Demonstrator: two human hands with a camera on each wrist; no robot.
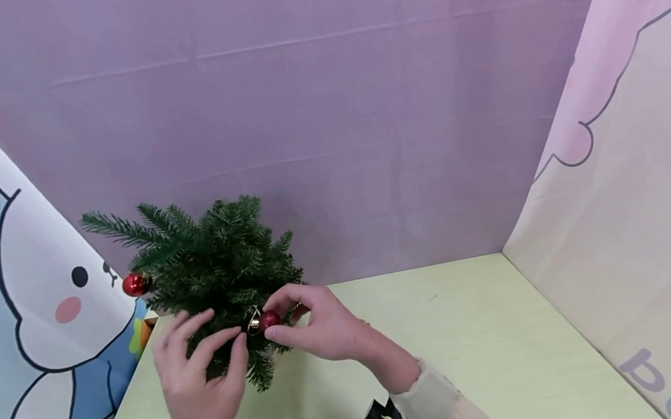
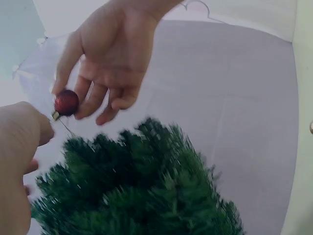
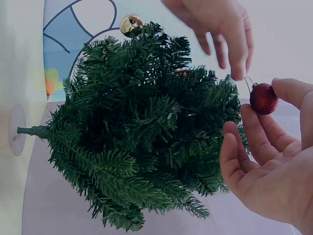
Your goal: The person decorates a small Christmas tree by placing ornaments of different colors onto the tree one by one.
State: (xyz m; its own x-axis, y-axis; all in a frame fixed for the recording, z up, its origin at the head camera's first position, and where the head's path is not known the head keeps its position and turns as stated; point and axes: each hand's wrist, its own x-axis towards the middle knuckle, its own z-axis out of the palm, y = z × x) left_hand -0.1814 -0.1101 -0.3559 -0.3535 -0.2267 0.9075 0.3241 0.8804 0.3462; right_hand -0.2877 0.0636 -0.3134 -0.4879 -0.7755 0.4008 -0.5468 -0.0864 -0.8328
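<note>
My right hand (image 1: 322,325) pinches a small red glittery bauble (image 1: 270,322) between thumb and fingers, beside the top of a small artificial Christmas tree (image 1: 223,261). The bauble has a gold cap and a thin hanging loop (image 1: 253,317). In the left wrist view, the loop's thread stretches from the cap toward the tip of the tree. Close by, my left hand (image 1: 201,371) has its thumb and index finger bent toward each other near the loop, the other fingers spread. The right wrist view shows the left fingertips (image 3: 238,73) right by the thread.
A shiny red bauble (image 1: 136,284) hangs at the tree's left, and a gold bauble (image 3: 131,23) shows in the right wrist view. The tree has a round pale base (image 3: 17,129). A small black object (image 1: 377,414) lies on the pale table (image 1: 435,331) near the right sleeve. Printed panels flank the purple backdrop (image 1: 366,137).
</note>
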